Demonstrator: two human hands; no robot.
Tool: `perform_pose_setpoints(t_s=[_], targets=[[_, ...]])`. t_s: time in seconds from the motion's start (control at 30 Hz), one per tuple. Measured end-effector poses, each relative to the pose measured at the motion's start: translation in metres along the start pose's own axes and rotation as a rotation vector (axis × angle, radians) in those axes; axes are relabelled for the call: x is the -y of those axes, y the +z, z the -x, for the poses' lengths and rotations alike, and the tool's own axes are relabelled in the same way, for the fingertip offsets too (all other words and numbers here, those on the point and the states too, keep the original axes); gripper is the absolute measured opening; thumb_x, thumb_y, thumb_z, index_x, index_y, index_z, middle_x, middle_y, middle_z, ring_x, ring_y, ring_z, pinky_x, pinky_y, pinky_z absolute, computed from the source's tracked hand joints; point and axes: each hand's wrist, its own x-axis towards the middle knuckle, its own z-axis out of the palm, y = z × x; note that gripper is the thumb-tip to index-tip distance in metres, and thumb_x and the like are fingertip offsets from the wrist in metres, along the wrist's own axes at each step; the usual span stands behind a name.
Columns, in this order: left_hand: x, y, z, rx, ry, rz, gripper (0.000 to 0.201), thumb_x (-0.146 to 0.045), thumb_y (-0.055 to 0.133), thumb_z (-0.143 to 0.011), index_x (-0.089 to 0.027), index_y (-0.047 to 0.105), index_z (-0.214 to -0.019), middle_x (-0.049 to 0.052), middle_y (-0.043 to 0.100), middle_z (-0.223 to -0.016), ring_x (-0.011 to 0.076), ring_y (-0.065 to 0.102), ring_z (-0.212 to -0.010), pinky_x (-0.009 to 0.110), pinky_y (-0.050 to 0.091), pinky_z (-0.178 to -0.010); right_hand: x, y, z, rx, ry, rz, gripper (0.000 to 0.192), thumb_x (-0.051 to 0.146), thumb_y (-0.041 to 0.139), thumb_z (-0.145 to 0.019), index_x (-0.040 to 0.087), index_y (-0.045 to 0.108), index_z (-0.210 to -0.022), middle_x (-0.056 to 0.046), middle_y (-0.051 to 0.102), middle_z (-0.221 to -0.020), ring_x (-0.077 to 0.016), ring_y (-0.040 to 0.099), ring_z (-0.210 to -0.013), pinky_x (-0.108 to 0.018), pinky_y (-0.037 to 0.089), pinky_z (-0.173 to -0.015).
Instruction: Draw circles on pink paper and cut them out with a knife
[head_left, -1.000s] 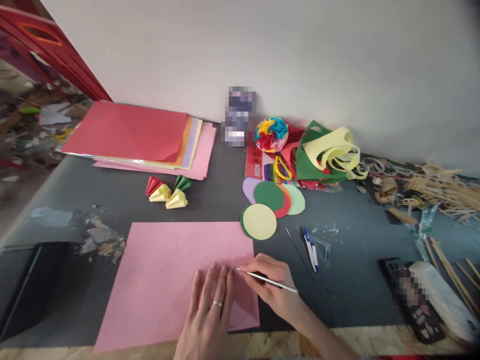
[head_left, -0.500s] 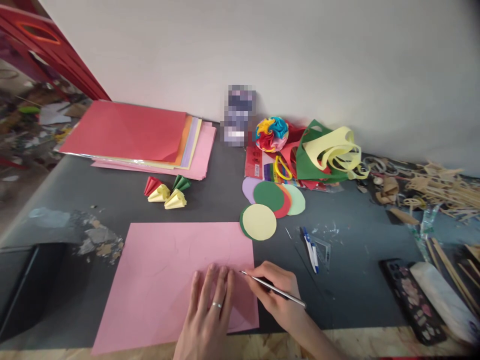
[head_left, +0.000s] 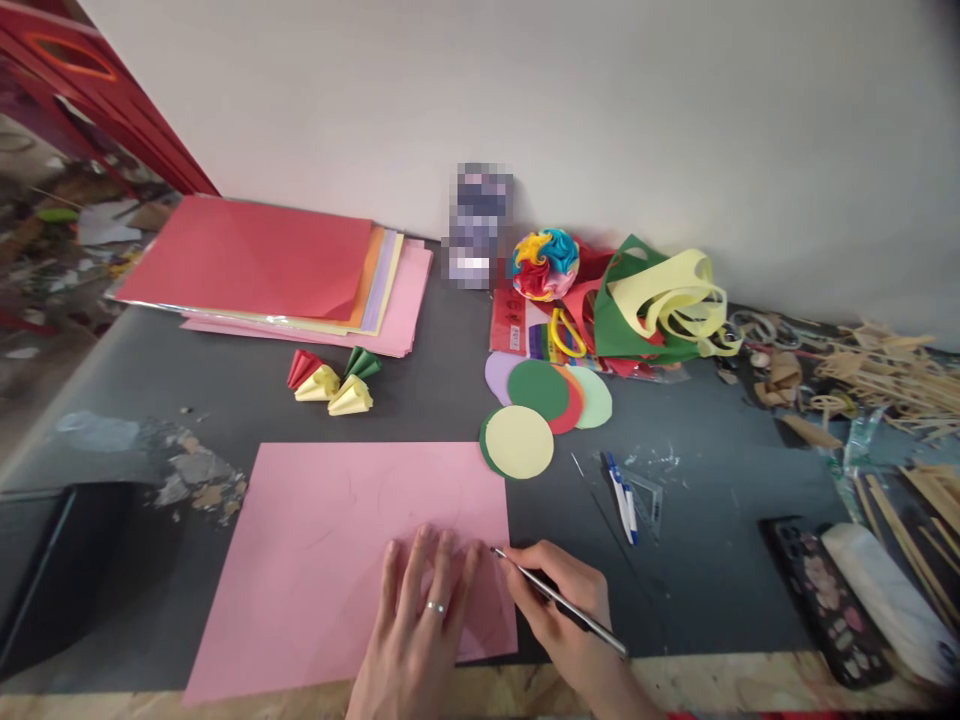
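My left hand (head_left: 420, 610), a ring on one finger, lies flat on a pink sheet of paper (head_left: 315, 540) with its fingers spread. In my right hand (head_left: 566, 605) is a slim silver and dark pen (head_left: 570, 605), its tip at the sheet near its right edge, beside my left fingertips. Faint curved lines show on the paper. Just past the sheet's top right corner lies a pale yellow paper circle (head_left: 520, 442) over a green one. Behind it are more overlapping paper circles, with a green circle (head_left: 538, 390) on top.
Coloured sheets (head_left: 255, 260) are stacked at the back left, with small folded paper cones (head_left: 350, 395) in front. A multicoloured paper ball (head_left: 546, 265) and paper offcuts (head_left: 667, 300) lie against the wall. To the right are blue-white pens (head_left: 622, 500), a set square (head_left: 646, 500), a phone (head_left: 821, 600) and wooden sticks (head_left: 892, 370).
My right hand and the pen have shifted slightly right. The outer finger of my left hand has spread to the right, away from the others.
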Motion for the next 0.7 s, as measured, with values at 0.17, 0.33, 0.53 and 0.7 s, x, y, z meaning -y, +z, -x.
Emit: perform_pose_setpoints(t_s=[0.17, 0.33, 0.53, 0.7], targets=[[-0.001, 0.004, 0.001, -0.035, -0.012, 0.007, 0.061, -0.008, 0.054, -0.081, -0.021, 0.062, -0.140, 0.011, 0.063, -0.144, 0.0388, 0.053, -0.142, 0.061, 0.038, -0.124, 0.000, -0.005, 0.005, 0.018, 0.004, 0.011, 0.008, 0.025, 0.065, -0.094, 0.031, 0.071, -0.095, -0.001, 0.071, -0.069, -0.0127, 0.068, -0.054, -0.021, 0.057, -0.051], [-0.001, 0.000, -0.001, -0.021, 0.037, -0.021, 0.065, -0.010, 0.051, -0.078, -0.021, 0.059, -0.143, 0.014, 0.063, -0.142, 0.0438, 0.052, -0.141, 0.065, 0.057, -0.104, 0.003, -0.004, 0.013, 0.041, 0.017, 0.044, 0.012, 0.023, 0.067, -0.094, 0.031, 0.074, -0.100, -0.004, 0.074, -0.073, -0.0139, 0.070, -0.059, -0.022, 0.059, -0.055], [-0.003, -0.006, -0.007, -0.001, 0.037, -0.041, 0.068, -0.010, 0.051, -0.076, -0.021, 0.060, -0.142, 0.017, 0.066, -0.138, 0.0453, 0.058, -0.135, 0.066, 0.063, -0.094, 0.004, 0.006, 0.023, -0.089, 0.016, 0.105, 0.009, 0.023, 0.067, -0.093, 0.030, 0.073, -0.095, -0.002, 0.070, -0.067, -0.0139, 0.067, -0.054, -0.022, 0.056, -0.051], [-0.010, -0.004, -0.008, 0.011, 0.037, -0.124, 0.070, -0.012, 0.054, -0.076, -0.022, 0.057, -0.145, 0.020, 0.065, -0.138, 0.0487, 0.060, -0.132, 0.070, 0.064, -0.091, -0.003, 0.006, 0.028, -0.048, -0.034, 0.147, 0.015, 0.020, 0.069, -0.091, 0.033, 0.071, -0.098, -0.001, 0.069, -0.065, -0.0127, 0.068, -0.053, -0.021, 0.055, -0.050]])
